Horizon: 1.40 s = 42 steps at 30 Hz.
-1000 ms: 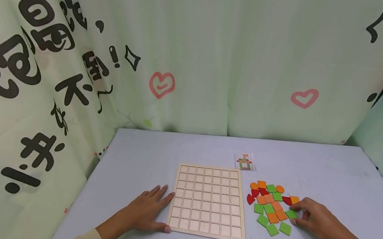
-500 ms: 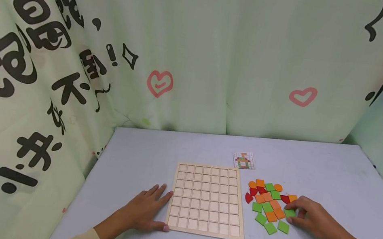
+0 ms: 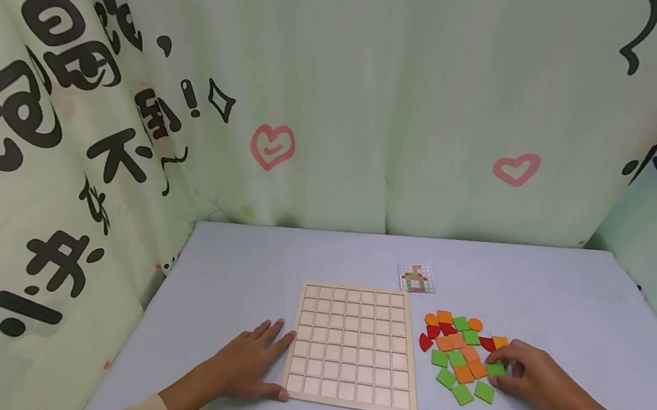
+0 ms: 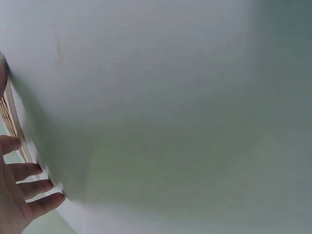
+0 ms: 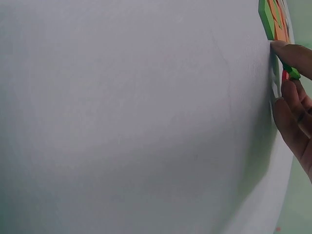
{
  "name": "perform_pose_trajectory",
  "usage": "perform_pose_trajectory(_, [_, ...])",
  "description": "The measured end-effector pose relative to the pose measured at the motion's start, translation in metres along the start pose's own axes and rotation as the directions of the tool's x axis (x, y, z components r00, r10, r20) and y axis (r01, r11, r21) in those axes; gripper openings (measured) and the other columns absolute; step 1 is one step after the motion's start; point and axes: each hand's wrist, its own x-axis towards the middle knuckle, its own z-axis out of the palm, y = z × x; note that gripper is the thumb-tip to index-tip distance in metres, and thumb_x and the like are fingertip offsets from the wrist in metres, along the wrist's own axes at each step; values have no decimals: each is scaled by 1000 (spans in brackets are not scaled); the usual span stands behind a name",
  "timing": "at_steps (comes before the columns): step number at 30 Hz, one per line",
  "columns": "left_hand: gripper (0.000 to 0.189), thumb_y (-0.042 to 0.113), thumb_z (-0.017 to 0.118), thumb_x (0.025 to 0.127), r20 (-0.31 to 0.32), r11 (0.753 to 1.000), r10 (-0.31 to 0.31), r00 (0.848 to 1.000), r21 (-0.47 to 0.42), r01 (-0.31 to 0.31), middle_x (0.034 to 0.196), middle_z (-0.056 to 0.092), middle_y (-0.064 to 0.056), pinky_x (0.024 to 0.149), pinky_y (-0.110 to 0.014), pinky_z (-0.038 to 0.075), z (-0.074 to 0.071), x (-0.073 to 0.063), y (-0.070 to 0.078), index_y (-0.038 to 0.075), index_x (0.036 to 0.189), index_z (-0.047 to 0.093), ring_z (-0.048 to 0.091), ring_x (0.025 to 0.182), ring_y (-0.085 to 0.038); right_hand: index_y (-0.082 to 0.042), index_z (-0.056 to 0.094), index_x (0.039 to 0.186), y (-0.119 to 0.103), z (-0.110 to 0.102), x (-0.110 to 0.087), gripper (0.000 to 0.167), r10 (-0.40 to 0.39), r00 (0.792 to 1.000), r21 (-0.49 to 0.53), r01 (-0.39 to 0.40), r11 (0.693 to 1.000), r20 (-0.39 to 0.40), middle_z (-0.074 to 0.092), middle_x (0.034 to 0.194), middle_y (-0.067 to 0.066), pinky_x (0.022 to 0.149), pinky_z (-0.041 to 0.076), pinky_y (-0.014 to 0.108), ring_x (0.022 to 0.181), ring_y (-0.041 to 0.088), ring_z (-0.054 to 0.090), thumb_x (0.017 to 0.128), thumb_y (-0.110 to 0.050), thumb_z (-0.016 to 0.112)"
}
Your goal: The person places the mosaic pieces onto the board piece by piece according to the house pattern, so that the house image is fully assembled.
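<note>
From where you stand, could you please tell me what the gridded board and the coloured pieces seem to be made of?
Gridded board: probably unvarnished wood, judging by its pale tan, matte surface. Coloured pieces: perhaps painted wood or plastic; flat and evenly coloured, which leaves it open.

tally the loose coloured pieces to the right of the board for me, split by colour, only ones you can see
green pieces: 8, including the one at the right hand
orange pieces: 9
red pieces: 4
Total in sight: 21

Square grid across pale beige board (image 3: 355, 349) beside left hand (image 3: 252, 361); plain green, orange and red on tiles (image 3: 457, 358) by right hand (image 3: 534, 379).
</note>
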Motion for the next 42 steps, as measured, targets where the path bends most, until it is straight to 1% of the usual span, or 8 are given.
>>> perform_pose_trajectory(6, [102,81,55,81,-24,1000,10,1000,19,-9,162,33,-16,104,-55,45,-5,3,-1,18,158,34,38,146,-40,-14,71,106,1,-2,2,31,-24,999,11,25,1000,-40,56,88,-11,59,43,20,69,0,46,80,-24,85])
perform_pose_trajectory(12, [104,84,52,80,-2,1000,13,1000,-5,-13,163,32,-16,103,-56,46,0,1,-1,18,158,33,37,146,-40,-13,70,105,1,1,-1,29,-11,1000,37,11,999,2,56,85,-12,59,43,20,68,0,46,81,-25,83])
perform_pose_trajectory(20, [103,83,52,81,-16,1000,19,1000,22,-19,161,35,-17,102,-55,46,3,-3,0,17,157,34,39,145,-39,-12,71,108,-3,4,-2,31,55,997,22,-56,998,55,55,81,-9,58,42,20,65,0,44,82,-27,82])
perform_pose_trajectory(25, [103,85,49,81,-16,998,21,1000,62,-20,161,35,-17,102,-55,46,1,-1,1,17,158,34,40,144,-40,-13,72,105,-5,3,-2,30,54,998,-13,-54,998,-23,54,77,-11,56,41,20,63,0,44,81,-29,83])
perform_pose_trajectory(28, [103,85,47,81,-20,997,22,1000,76,-20,161,35,-17,102,-55,47,1,1,1,18,158,33,40,144,-39,-14,73,104,-7,0,-1,27,53,995,-31,-56,998,-88,53,76,-13,55,40,20,62,-1,43,81,-24,84])
perform_pose_trajectory(33, [102,84,49,82,-39,998,26,999,56,-23,161,35,-17,103,-54,47,-1,4,1,17,157,34,39,145,-40,-12,74,107,-11,-3,1,27,55,987,-20,-59,998,-153,55,76,-11,54,39,20,62,1,44,82,-16,83])
perform_pose_trajectory(39, [102,83,51,82,-19,1000,21,1000,24,-20,162,33,-18,104,-55,47,-1,1,0,17,158,33,38,145,-41,-10,73,115,-20,3,5,34,98,987,19,-96,995,-129,57,81,-7,54,41,20,63,3,46,83,-19,82])
perform_pose_trajectory(42, [102,82,52,82,-6,1000,13,1000,2,-13,162,32,-18,104,-55,46,0,0,1,16,158,33,37,146,-42,-7,72,118,-26,6,6,36,108,987,31,-105,994,-116,60,84,-5,54,42,20,63,2,46,85,-16,80])
